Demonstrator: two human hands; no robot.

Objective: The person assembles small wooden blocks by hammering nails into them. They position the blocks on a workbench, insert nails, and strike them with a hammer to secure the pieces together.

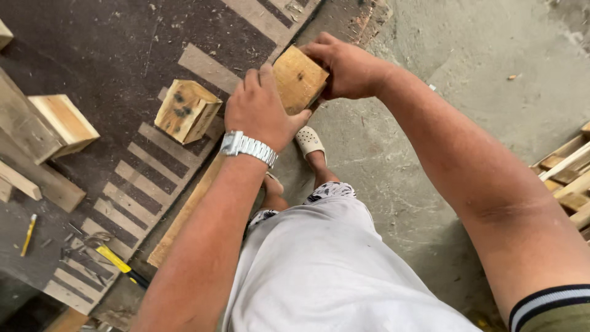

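Observation:
Both my hands hold one square wooden block [299, 78] in front of me, above the edge of a dark striped mat [110, 49]. My left hand [261, 110], with a silver wristwatch, grips the block's lower left side. My right hand [347, 67] clasps its upper right corner. A second wooden block [186, 110] with dark knots lies on the mat just left of my left hand. A long plank [184, 212] runs under my left forearm along the mat's edge.
More wooden blocks and beams [43, 132] lie at the left. A yellow-handled tool [117, 261] and a yellow pencil [28, 235] rest on the mat. Stacked wooden slats [568, 181] sit at the right on the concrete floor [467, 80]. My sandalled foot [309, 142] stands below the block.

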